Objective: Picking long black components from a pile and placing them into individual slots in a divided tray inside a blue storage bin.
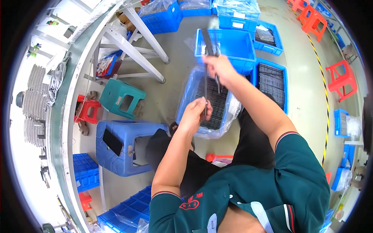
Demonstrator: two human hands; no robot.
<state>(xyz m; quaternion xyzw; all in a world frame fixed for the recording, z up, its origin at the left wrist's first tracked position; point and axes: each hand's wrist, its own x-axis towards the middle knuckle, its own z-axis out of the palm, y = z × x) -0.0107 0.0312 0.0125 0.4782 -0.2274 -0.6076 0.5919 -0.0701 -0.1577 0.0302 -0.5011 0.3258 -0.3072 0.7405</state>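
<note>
My right hand (222, 69) is closed round a few long, narrow dark strips (208, 42), blurred at their upper ends. Lower and to the left, my left hand (196, 112) pinches the lower end of a thin dark strip (205, 83) that runs up toward my right hand. Both hands are above a blue bin (182, 103) lined with clear plastic, between my legs. Rows of similar dark strips (213, 116) lie inside it. What the strips are exactly, I cannot make out.
Beyond the lined bin is a blue crate (229, 37); to its right another crate (285, 89) holds dark strips. On my left are a green stool (126, 91), a blue stool (130, 130) bearing a phone (112, 142), and a long workbench (64, 116). Red stools (342, 79) stand far right.
</note>
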